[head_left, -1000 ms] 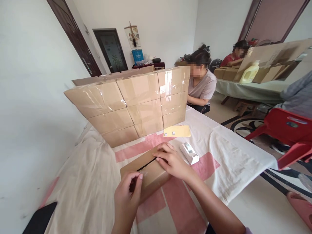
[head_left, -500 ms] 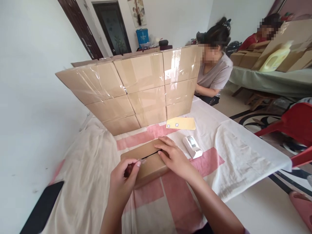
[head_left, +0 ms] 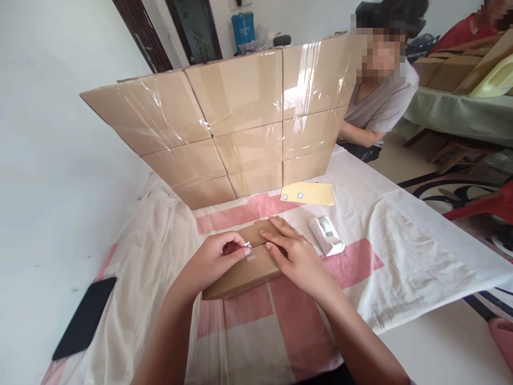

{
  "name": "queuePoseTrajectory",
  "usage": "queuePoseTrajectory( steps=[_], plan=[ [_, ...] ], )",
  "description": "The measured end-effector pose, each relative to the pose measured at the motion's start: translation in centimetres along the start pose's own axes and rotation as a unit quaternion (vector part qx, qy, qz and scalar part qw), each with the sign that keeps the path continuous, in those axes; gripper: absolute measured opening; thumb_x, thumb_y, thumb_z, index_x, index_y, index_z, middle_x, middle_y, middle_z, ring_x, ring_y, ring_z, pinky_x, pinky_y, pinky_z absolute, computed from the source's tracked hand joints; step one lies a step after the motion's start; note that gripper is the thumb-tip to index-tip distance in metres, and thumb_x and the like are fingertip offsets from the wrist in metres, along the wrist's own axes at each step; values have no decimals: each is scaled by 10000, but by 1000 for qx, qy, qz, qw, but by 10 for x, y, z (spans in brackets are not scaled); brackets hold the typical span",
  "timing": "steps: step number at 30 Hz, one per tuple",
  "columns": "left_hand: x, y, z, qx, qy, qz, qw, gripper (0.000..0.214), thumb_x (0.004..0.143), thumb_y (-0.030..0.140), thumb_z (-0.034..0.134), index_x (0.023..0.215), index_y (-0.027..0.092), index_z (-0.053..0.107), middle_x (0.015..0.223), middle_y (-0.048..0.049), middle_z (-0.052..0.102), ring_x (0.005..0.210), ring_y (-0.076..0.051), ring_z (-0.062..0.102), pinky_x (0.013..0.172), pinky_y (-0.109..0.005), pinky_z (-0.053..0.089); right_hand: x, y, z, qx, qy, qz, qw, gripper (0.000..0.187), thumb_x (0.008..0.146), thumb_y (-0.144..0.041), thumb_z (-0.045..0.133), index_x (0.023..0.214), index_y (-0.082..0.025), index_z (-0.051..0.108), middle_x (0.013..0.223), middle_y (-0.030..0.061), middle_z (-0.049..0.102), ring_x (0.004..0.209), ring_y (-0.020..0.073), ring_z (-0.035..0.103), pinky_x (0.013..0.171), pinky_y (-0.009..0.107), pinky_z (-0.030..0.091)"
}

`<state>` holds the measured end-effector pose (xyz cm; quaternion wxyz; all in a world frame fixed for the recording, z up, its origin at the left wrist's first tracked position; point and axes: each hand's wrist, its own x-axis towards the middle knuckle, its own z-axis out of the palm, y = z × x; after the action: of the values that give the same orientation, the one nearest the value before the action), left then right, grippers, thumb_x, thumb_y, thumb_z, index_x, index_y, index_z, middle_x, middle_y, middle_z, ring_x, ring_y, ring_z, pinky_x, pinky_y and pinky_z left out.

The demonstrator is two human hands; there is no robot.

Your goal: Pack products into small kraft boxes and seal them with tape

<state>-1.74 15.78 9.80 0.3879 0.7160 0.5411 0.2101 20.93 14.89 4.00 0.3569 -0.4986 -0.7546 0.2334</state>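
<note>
A small cardboard box [head_left: 244, 270] lies on the cloth-covered table [head_left: 160, 267] in front of me. My right hand [head_left: 294, 256] rests flat on its top flaps, fingers stretched out, pressing them down. My left hand [head_left: 218, 259] is closed in a pinch over the box's seam, holding a strip of clear tape [head_left: 249, 250] at its fingertips. A white tape dispenser [head_left: 326, 236] sits just right of the box.
A wall of stacked taped cartons [head_left: 236, 123] stands behind the box. A yellow envelope [head_left: 308, 193] lies by it. A black phone [head_left: 84, 318] lies at the table's left edge. A seated person [head_left: 379, 101] is at the far right, beside a red chair [head_left: 487, 206].
My left hand has moved from the box's near left corner up onto its top, bringing the tape to the seam. The view has tilted down and moved closer.
</note>
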Motion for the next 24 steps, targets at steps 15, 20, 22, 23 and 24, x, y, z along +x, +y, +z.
queuePoseTrajectory(
  steps=[15,20,22,23,24],
  plan=[
    [-3,2,21,103,91,-35,990,191,909,413,614,871,239,684,806,20,688,760,-169,629,723,-300,443,-2,6,3,7,-12,-9,1000,348,1020,-285,569,1330,-315,725,1614,21,476,1540,345,379,1202,617,439],
    [-2,0,27,141,130,-51,980,218,924,442,590,885,239,658,751,25,656,709,-169,608,670,-300,412,-2,6,3,10,-13,-9,1000,352,1018,-288,571,1335,-313,724,1606,22,489,1533,344,393,1204,600,447],
    [-1,-1,29,159,145,-54,975,204,928,435,591,889,239,632,732,36,645,682,-165,596,648,-296,391,-2,7,3,8,-14,-7,1000,347,1019,-291,569,1327,-306,730,1605,27,491,1533,347,393,1208,611,437],
    [0,-1,29,163,150,-51,974,197,928,428,595,884,238,622,729,39,644,675,-163,594,644,-294,386,-2,7,4,10,-14,-7,1000,344,1018,-291,573,1322,-307,733,1603,28,494,1532,348,395,1209,616,433],
    [0,-1,30,165,151,-45,974,196,934,421,593,871,237,617,734,39,649,680,-162,597,647,-293,388,-2,7,4,12,-12,-8,1000,342,1015,-288,578,1318,-312,734,1598,27,499,1530,346,400,1209,620,432]
  ],
)
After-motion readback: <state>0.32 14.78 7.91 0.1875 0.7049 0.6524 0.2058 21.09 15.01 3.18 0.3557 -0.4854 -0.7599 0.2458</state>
